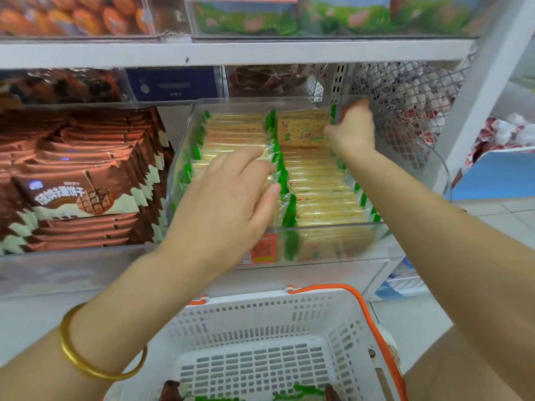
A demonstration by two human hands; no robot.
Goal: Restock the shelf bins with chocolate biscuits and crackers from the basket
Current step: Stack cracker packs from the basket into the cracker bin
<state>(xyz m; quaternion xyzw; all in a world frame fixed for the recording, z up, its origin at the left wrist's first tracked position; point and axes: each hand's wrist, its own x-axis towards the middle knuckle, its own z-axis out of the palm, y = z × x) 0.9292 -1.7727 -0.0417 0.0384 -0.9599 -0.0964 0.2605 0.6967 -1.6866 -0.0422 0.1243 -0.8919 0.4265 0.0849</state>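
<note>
A clear bin (333,227) on the middle shelf holds two rows of cracker packs (321,180) with green ends. My left hand (231,195) lies with straight fingers on the left row, pressing the packs. My right hand (353,128) reaches to the bin's back right corner and pinches the edge of an upright cracker pack (301,130). Brown chocolate biscuit packs (78,180) fill the bin to the left. Below stands the white basket (260,314) with orange handles; a few brown and green packs (307,390) show at its bottom edge.
A white shelf board (231,53) runs above the bins, with more snack bins on top. A metal mesh side panel (405,91) stands right of the cracker bin. Red and white sweets (506,131) lie at the far right. A gold bangle (86,354) circles my left wrist.
</note>
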